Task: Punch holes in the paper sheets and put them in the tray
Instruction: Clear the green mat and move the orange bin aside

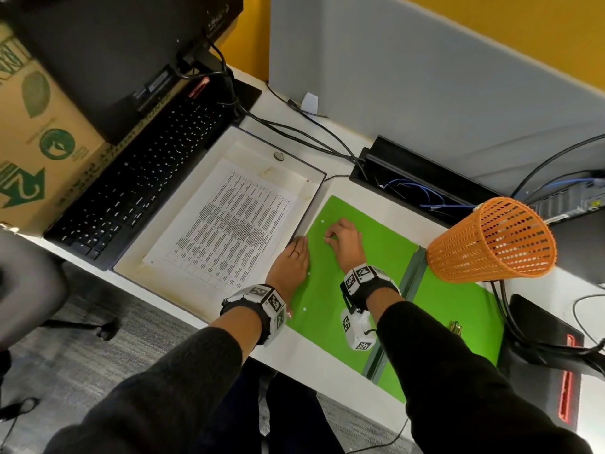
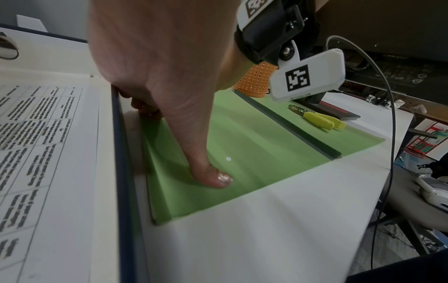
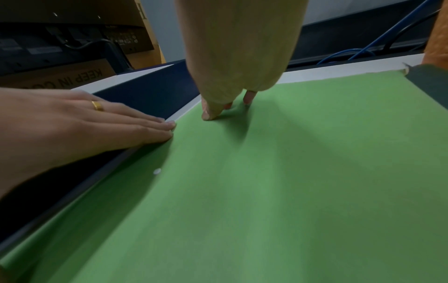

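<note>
The printed paper sheet (image 1: 229, 221) lies flat inside the shallow white tray (image 1: 314, 188), which sits on the bench (image 1: 337, 185) between the black keyboard (image 1: 137, 178) and the green folder (image 1: 386, 257). The left hand (image 1: 291, 260) lies flat, fingers straight and together, across the tray's near edge and the folder; its thumb presses the green surface. The right hand (image 1: 343, 240) rests on the folder — fingers curled, tips pinching at a small white paper dot (image 1: 324, 238); whether it is gripped cannot be told. The yellow-handled hole punch (image 2: 317, 118) lies on the folder's far half; an orange mesh basket (image 1: 491, 240) stands beside.
</note>
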`<move>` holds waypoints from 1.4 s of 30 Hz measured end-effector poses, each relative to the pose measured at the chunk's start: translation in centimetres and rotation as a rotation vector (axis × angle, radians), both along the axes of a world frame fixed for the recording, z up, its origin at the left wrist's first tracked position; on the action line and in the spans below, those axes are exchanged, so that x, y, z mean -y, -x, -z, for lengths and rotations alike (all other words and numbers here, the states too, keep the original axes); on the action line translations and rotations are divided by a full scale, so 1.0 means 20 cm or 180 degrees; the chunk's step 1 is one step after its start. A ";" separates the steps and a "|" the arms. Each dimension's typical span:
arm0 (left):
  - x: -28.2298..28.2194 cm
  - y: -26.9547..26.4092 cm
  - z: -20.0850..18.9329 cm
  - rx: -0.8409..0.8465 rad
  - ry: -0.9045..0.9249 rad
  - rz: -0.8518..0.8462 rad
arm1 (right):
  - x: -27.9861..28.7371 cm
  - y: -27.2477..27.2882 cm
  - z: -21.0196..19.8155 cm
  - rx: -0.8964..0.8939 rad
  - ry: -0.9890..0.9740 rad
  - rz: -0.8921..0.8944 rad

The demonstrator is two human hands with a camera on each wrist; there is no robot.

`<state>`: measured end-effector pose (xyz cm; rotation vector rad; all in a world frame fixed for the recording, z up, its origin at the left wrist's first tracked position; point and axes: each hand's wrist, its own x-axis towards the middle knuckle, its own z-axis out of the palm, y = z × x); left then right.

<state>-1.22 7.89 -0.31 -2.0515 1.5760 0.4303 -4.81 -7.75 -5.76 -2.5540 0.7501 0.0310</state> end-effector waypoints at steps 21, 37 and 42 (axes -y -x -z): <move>0.02 0.00 -0.01 -0.0003 -0.0102 -0.0026 | -0.03 -0.02 -0.01 -0.0659 0.0420 -0.0454; 0.02 0.00 -0.02 0.0007 -0.0079 -0.0017 | 0.02 0.01 0.00 0.0039 -0.0097 -0.0122; 0.02 0.00 -0.01 0.0020 -0.0069 -0.0020 | 0.02 -0.01 0.00 -0.0097 0.0182 -0.0395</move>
